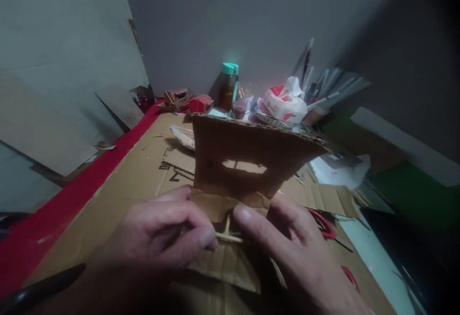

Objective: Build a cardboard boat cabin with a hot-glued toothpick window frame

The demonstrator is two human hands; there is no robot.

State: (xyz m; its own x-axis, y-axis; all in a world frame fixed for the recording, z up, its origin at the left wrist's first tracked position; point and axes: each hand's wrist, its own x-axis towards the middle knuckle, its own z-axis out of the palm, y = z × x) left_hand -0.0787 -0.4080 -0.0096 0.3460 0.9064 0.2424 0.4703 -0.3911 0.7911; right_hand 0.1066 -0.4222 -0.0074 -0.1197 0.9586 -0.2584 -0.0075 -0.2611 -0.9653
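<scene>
A folded piece of brown corrugated cardboard [251,154] with a cut-out window stands up in front of me. Its lower flap lies toward me under both hands. My left hand [158,231] is closed in a pinch on a thin wooden stick [228,238] that lies across the flap. My right hand [287,243] is closed too, its thumb pressing by the stick's other end and its fingers gripping the cardboard piece.
A big flat cardboard sheet [143,176] covers the table, with a red cloth edge [72,190] at left. Red-handled scissors [325,226] lie right of my hand. At the back stand a teal-capped bottle [229,87], small model pieces [178,99], a plastic bag [285,104] and papers.
</scene>
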